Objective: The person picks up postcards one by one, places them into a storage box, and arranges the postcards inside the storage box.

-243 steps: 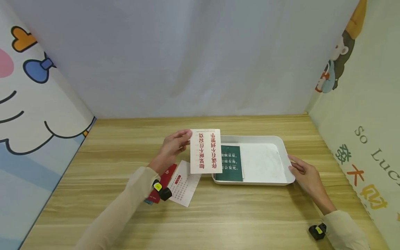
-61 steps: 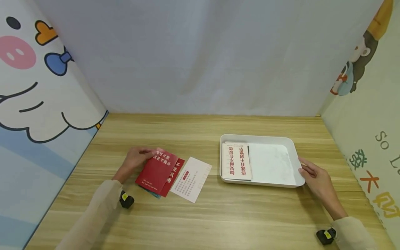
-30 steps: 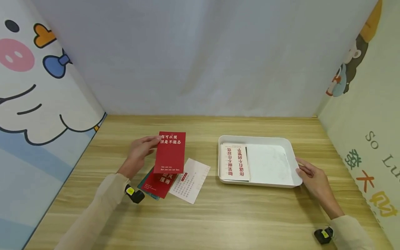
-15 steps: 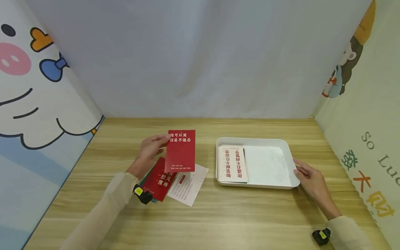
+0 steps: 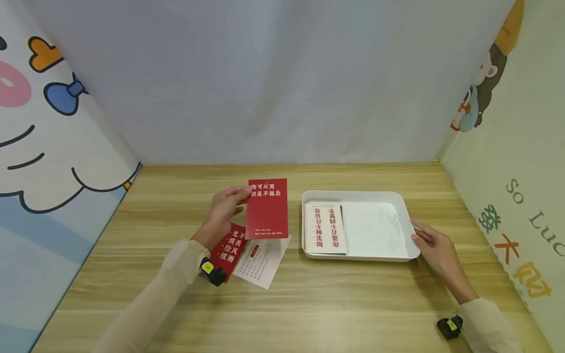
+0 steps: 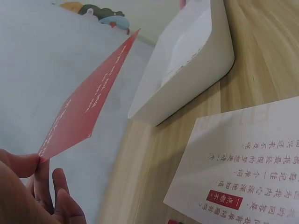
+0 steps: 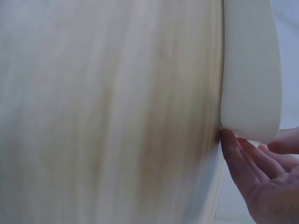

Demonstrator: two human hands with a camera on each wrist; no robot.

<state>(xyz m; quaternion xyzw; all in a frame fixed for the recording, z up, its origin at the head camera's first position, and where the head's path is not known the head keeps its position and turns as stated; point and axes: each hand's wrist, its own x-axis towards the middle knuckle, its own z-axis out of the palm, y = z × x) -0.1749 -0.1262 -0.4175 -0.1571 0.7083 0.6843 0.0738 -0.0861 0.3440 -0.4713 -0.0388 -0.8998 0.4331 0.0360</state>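
Observation:
My left hand pinches a red card with white Chinese lettering by its upper left edge, between thumb and fingers. In the left wrist view the red card tilts in the air, its far end rising toward the white tray. At the tray's right end, my right hand grips the wall; the right wrist view has the thumb at the rim and the fingers at the lower edge. Inside the tray, at its left end, lies a stack of cards topped by a cream card with red characters.
Left of the tray, on the wood-grain table, another red card and a white card with small print lie below the left hand. A grey-white curtain stands behind; printed panels flank both sides.
Earlier the left hand carried the cream card, which now lies in the tray. It then lifted the red card off the pile and moved it right toward the tray. The right hand stayed at the tray.

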